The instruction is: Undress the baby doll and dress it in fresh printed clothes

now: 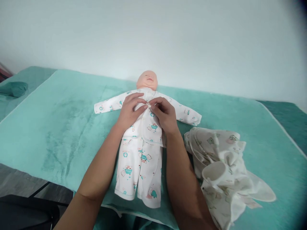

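A baby doll [147, 80] lies on its back, dressed in a white printed long-sleeved top [153, 126] and matching trousers [128, 159]. Its sleeves spread out to both sides. Over the chest, my left hand [132, 109] pinches the front edge of the top with thumb and fingertips. Opposite it, my right hand [164, 111] pinches the other front edge, fingertips almost meeting the left ones. The fastening between the fingers is too small to make out. Below the hands the front edges lie slightly apart.
A teal towel-like cover [64, 127] lies under the doll. To the right is a crumpled heap of white printed baby clothes [220, 166]. A pale wall [153, 35] rises behind the table. A black chair-like object [28, 210] stands at the lower left.
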The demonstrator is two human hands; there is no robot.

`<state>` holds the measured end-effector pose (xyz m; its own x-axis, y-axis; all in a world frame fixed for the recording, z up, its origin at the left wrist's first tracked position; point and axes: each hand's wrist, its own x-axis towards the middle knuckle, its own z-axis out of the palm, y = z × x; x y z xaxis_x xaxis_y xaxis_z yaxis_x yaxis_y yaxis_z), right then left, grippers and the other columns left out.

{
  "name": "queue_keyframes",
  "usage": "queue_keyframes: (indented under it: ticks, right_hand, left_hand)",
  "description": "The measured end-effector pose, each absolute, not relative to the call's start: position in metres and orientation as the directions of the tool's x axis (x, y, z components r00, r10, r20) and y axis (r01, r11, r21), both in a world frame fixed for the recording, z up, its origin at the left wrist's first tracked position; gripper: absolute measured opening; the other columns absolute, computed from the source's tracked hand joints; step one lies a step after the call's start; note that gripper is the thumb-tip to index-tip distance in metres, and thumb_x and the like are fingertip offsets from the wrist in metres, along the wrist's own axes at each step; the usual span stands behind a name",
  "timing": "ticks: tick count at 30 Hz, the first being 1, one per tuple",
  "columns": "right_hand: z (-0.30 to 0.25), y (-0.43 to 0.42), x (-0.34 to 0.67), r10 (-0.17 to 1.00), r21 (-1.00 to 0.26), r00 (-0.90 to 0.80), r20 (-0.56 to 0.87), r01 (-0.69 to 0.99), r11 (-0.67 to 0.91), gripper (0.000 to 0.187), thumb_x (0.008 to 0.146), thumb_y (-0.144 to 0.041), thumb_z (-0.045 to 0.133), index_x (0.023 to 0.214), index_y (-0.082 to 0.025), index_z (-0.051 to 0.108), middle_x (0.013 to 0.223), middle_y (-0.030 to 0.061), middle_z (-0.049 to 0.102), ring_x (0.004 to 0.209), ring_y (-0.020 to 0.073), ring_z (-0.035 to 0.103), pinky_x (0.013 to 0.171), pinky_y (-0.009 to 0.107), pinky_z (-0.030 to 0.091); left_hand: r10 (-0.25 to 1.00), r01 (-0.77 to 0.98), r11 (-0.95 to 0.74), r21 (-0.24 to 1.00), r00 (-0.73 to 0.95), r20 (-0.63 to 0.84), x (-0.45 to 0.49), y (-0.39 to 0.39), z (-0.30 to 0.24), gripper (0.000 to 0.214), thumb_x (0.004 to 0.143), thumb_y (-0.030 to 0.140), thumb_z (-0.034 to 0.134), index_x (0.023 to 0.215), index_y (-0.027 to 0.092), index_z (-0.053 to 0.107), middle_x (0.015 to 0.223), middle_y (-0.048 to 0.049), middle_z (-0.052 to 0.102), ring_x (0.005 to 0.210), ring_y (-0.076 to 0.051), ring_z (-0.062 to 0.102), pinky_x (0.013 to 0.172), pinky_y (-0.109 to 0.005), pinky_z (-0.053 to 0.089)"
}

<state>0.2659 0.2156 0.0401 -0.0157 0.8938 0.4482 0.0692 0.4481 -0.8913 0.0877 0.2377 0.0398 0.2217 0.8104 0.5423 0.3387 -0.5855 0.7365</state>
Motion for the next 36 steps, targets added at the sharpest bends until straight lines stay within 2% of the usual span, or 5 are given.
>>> queue_keyframes:
  ticks: [9, 13, 20, 27, 36]
  right_hand:
    - [0.059, 0.208, 0.266, 0.89, -0.854, -0.127, 0.439, 0.25, 0.457, 0.02, 0.091, -0.04, 0.071, 0.082, -0.023, 0.065, 0.096, 0.002, 0.057, 0.075, 0.0138, 0.048, 0.067, 0.031, 0.041]
    - [0.077, 0.196, 0.275, 0.934, -0.875, -0.266, 0.239, 0.358, 0.326, 0.02, 0.091, -0.039, 0.069, 0.084, -0.023, 0.061, 0.086, 0.0002, 0.06, 0.069, 0.013, 0.048, 0.064, 0.03, 0.041]
    - [0.092, 0.188, 0.281, 0.929, -0.802, -0.365, 0.069, 0.533, 0.269, 0.012, 0.084, -0.029, 0.068, 0.095, -0.024, 0.068, 0.092, 0.0006, 0.067, 0.078, 0.0153, 0.053, 0.071, 0.03, 0.042]
    - [0.077, 0.195, 0.277, 0.937, -0.859, -0.334, 0.1, 0.447, 0.251, 0.01, 0.078, -0.025, 0.071, 0.087, -0.022, 0.067, 0.088, 0.0002, 0.067, 0.069, 0.0124, 0.051, 0.062, 0.028, 0.039]
    - [0.081, 0.194, 0.281, 0.912, -0.914, -0.382, 0.147, 0.3, 0.273, 0.009, 0.083, -0.026, 0.07, 0.09, -0.021, 0.069, 0.082, -0.0004, 0.063, 0.066, 0.011, 0.047, 0.06, 0.027, 0.039]
  left_hand:
    - [0.814, 0.246, -0.514, 0.822, 0.443, 0.376, 0.062, 0.23, 0.055, 0.013, 0.094, 0.038, 0.069, 0.102, 0.029, 0.074, 0.155, -0.0044, 0.055, 0.153, -0.027, 0.041, 0.128, -0.054, 0.031]
    - [0.753, 0.271, -0.511, 0.816, 0.599, 0.272, 0.048, 0.233, 0.06, 0.022, 0.091, 0.044, 0.073, 0.11, 0.033, 0.076, 0.167, 0.0009, 0.04, 0.162, -0.03, 0.021, 0.131, -0.058, 0.024]
    - [0.726, 0.241, -0.447, 0.862, 0.66, 0.193, 0.045, 0.233, 0.06, 0.02, 0.088, 0.05, 0.075, 0.099, 0.033, 0.079, 0.172, 0.0067, 0.028, 0.165, -0.034, 0.006, 0.11, -0.053, 0.054]
    - [0.721, 0.266, -0.552, 0.79, 0.628, 0.292, 0.047, 0.236, 0.054, 0.012, 0.087, 0.043, 0.078, 0.091, 0.032, 0.08, 0.168, 0.0052, 0.039, 0.164, -0.031, 0.017, 0.128, -0.06, 0.031]
    - [0.732, 0.325, -0.59, 0.739, 0.601, 0.321, 0.054, 0.233, 0.056, 0.014, 0.085, 0.04, 0.08, 0.082, 0.027, 0.075, 0.166, 0.0027, 0.041, 0.162, -0.033, 0.022, 0.129, -0.061, 0.027]
